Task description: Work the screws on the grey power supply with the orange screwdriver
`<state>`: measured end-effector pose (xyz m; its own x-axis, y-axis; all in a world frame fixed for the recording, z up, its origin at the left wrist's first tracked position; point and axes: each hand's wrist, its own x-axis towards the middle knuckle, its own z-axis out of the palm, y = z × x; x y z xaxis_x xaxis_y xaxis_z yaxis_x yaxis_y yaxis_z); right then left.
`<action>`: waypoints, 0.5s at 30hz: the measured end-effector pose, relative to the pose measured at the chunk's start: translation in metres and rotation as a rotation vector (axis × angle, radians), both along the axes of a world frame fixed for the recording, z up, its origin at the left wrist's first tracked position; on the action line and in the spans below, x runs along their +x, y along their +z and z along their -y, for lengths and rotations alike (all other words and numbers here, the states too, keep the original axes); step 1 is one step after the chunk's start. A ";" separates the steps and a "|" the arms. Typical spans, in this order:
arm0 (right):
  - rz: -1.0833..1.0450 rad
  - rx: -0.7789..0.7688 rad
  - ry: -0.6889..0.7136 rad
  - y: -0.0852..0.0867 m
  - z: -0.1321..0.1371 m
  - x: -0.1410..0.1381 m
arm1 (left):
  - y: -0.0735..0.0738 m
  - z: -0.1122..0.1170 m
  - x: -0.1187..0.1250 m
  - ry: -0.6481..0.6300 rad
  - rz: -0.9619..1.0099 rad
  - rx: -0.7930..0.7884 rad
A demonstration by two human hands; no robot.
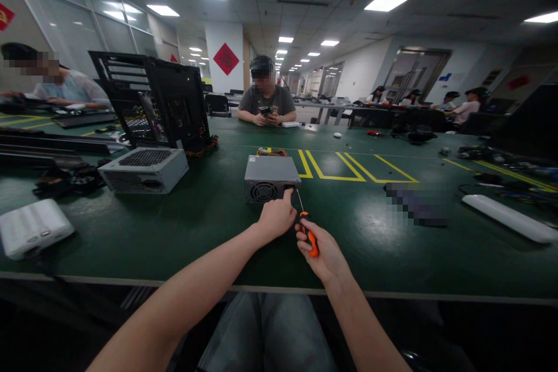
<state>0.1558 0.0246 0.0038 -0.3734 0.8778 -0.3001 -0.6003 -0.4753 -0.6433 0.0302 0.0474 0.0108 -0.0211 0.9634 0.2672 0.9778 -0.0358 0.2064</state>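
A grey metal computer power supply (271, 169) sits on the green table in front of me, its fan grille and socket side facing me. My left hand (278, 216) reaches to its right front corner: the index finger is stretched out onto the face by the socket, the other fingers are curled, and the thumb is hidden. With my right hand (320, 247) I grip a screwdriver (312, 242) by its orange and black handle. Its thin shaft slants up to the right front edge of the power supply; whether the tip sits on a screw is too small to tell.
A second power supply (146, 170) stands to the left, before an open black computer case (157, 99). A white box (35, 228) lies at the left edge, a white bar (510, 219) at the right. Across the table (349, 267) a person (268, 99) holds a phone.
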 end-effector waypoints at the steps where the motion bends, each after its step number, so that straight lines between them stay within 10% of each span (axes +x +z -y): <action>1: 0.001 -0.001 -0.005 0.000 0.000 0.000 | 0.000 0.000 0.000 0.001 -0.001 -0.001; 15: -0.018 -0.037 0.045 0.007 0.001 0.001 | 0.004 0.001 0.000 -0.020 0.040 -0.036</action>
